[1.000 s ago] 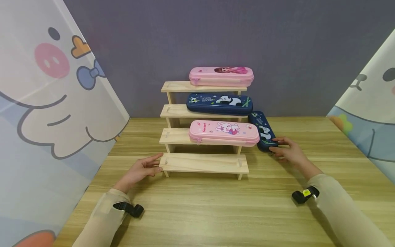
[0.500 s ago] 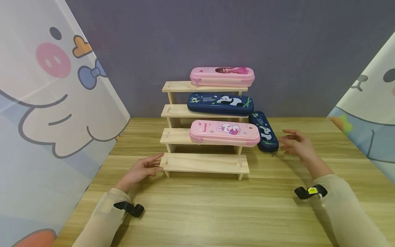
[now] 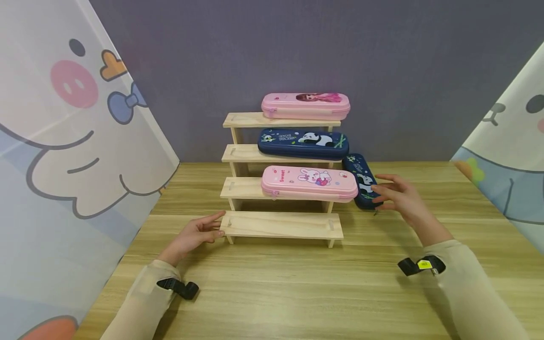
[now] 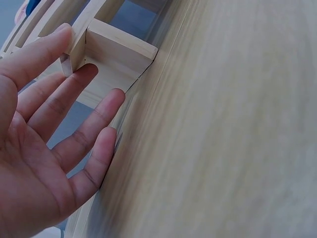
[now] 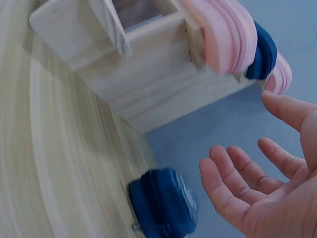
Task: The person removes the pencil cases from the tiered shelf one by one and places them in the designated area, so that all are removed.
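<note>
Hands sit well apart, both with fingers loosely extended. Left hand (image 3: 193,237) touches the left end of the wooden stand's lowest step (image 3: 280,224) — thumb at its near corner, index finger at its far one. Right hand (image 3: 401,198) hovers by the near end of the loose navy case (image 3: 360,177), fingers spread and clear of it. That case lies slantwise on the table (image 3: 280,288), just right of the wooden stand (image 3: 240,152). On the three higher steps, from far to near, rest a girl-print pink case (image 3: 306,107), a navy panda case (image 3: 302,144) and a pink bunny case (image 3: 309,182) — each jutting past the right end.
</note>
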Available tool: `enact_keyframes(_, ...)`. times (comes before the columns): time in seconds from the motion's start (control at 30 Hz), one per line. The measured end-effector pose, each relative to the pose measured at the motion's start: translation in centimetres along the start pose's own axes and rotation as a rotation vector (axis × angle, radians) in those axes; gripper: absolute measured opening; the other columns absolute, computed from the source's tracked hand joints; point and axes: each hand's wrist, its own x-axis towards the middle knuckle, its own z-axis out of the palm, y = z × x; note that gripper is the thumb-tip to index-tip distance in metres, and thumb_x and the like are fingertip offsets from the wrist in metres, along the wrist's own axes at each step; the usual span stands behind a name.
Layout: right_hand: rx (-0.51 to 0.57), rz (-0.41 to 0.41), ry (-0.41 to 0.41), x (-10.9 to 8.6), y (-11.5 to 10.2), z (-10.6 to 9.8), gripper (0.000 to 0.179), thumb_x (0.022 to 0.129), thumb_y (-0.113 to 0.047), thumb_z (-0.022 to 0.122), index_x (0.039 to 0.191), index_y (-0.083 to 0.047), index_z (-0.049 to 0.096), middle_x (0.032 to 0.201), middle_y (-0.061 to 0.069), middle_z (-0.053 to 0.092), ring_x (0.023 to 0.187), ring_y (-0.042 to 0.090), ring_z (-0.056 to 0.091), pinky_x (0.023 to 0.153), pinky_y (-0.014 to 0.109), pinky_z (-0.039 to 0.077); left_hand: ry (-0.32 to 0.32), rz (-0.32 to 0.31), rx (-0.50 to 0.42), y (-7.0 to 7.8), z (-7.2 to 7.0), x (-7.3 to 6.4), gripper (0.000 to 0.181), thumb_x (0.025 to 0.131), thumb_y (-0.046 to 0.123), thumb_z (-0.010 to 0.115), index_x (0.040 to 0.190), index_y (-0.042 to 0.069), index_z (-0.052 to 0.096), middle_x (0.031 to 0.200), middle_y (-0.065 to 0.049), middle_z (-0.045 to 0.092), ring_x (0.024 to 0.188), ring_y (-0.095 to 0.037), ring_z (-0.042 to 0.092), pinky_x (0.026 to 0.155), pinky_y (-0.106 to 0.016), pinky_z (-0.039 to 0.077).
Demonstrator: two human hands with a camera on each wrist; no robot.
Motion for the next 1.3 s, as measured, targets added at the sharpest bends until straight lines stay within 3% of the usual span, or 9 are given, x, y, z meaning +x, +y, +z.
enact_keyframes(0.13, 0.019, -0.024, -0.043, 0.0, -0.4, 0.8, 0.026, 0.1, -0.007, 0.059, 0.116, -0.027, 0.058, 0.097, -0.005, 0.071, 0.076, 0.018, 0.07, 0.063, 0.032, 0.058, 0.006, -0.005, 0.01, 0.0, 0.1, -0.1, 0.064, 0.093, 0.01, 0.07, 0.15, 0.001, 0.041, 0.139, -0.032, 0.05, 0.113, -0.018, 0.06, 0.076, -0.03, 0.053)
enact_keyframes(0.3, -0.033, -0.041, -0.066, 0.1, -0.8, 1.7, 0.027, 0.101, -0.008, 0.057, 0.124, -0.023, 0.055, 0.097, -0.006, 0.071, 0.076, 0.018, 0.07, 0.063, 0.031, 0.058, 0.012, -0.009, 0.017, 0.0, 0.2, -0.1, 0.064, 0.094, 0.01, 0.07, 0.15, 0.002, 0.042, 0.14, -0.031, 0.049, 0.119, -0.031, 0.056, 0.076, -0.031, 0.053)
enact_keyframes(0.57, -0.111, -0.031, -0.068, 0.4, -1.3, 2.8, 0.052, 0.103, -0.011, 0.056, 0.147, 0.005, 0.035, 0.097, -0.01, 0.069, 0.075, 0.017, 0.069, 0.065, 0.032, 0.058, 0.016, -0.004, 0.011, -0.1, 0.1, -0.1, 0.064, 0.093, 0.009, 0.07, 0.15, 0.001, 0.041, 0.138, -0.032, 0.051, 0.111, -0.014, 0.06, 0.075, -0.03, 0.053)
enact_keyframes(0.93, -0.152, -0.011, -0.116, 0.4, -1.9, 4.0, 0.055, 0.103, -0.014, 0.055, 0.15, 0.003, 0.03, 0.097, -0.002, 0.066, 0.073, 0.02, 0.069, 0.064, 0.034, 0.058, 0.004, 0.003, 0.006, 0.0, 0.1, 0.0, 0.065, 0.093, 0.009, 0.07, 0.15, 0.0, 0.04, 0.136, -0.033, 0.052, 0.104, -0.006, 0.062, 0.074, -0.029, 0.053)
enact_keyframes(1.3, -0.182, 0.007, -0.203, 0.8, -2.0, 4.3, 0.063, 0.104, -0.015, 0.055, 0.154, 0.001, 0.022, 0.099, 0.007, 0.064, 0.073, 0.02, 0.069, 0.065, 0.035, 0.058, 0.006, -0.004, 0.006, 0.0, 0.0, 0.0, 0.065, 0.093, 0.01, 0.07, 0.151, 0.001, 0.041, 0.137, -0.032, 0.052, 0.107, -0.009, 0.061, 0.075, -0.03, 0.053)
